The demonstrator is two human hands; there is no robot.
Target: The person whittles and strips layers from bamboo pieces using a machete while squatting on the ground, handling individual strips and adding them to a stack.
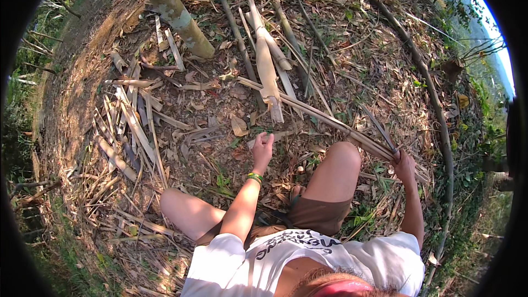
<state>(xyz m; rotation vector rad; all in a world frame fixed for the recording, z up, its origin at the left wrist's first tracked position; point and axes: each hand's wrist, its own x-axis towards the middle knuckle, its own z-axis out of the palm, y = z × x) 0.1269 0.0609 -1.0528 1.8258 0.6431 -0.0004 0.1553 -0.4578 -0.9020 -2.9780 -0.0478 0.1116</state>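
My right hand [405,166] is closed at the right, over the near end of long split bamboo strips [324,116]. The strips slant from beyond my raised right knee down to that hand. A narrow grey blade-like piece [379,125] also runs into this hand; I cannot tell whether it is a knife or a strip. My left hand [263,151], with a green and yellow band at its wrist, reaches forward above the ground, fingers curled. A pale flat piece shows on both sides of its fingers; whether it is held is unclear. Just beyond lies a thick dry bamboo piece [267,69] with a split end.
A heap of split bamboo pieces [132,115] lies at the left. A tree trunk [181,22] rises at the far left. Bamboo poles [236,36] lie ahead. A long branch [418,60] curves down the right side. Dry leaves cover the sloping ground.
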